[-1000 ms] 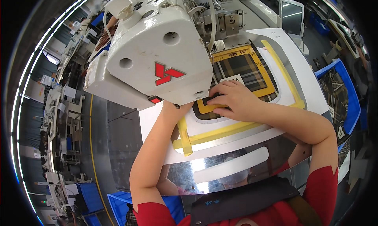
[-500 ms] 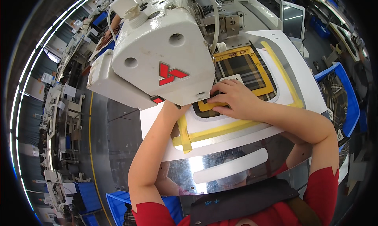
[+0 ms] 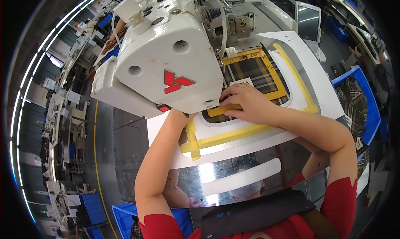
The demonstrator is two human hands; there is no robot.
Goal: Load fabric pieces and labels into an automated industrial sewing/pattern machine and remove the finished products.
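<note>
My right hand (image 3: 250, 102) lies over the near part of a yellow frame (image 3: 280, 85), its fingers bent and spread from the thumb. The fingertips reach the edge of the white sewing machine head (image 3: 166, 64). Dark plaid fabric (image 3: 254, 70) shows inside the frame and around its outer edge. A small white label (image 3: 241, 84) lies on the fabric just beyond my fingers. My left hand (image 3: 180, 114) goes under the machine head, which hides its fingers and anything they touch. Beneath the frame is a white template sheet (image 3: 166, 153) edged with yellow tape (image 3: 233, 135).
A shiny metal plate (image 3: 187, 185) with a white strip (image 3: 243, 175) spans the near side. Blue bins (image 3: 371, 114) of plaid pieces stand at the right, with another blue bin (image 3: 125, 212) at lower left. A screen (image 3: 308, 24) stands at the far right.
The view has shifted slightly. My right hand stays at the frame, its fingers and thumb moved a little. My left hand remains under the machine head.
</note>
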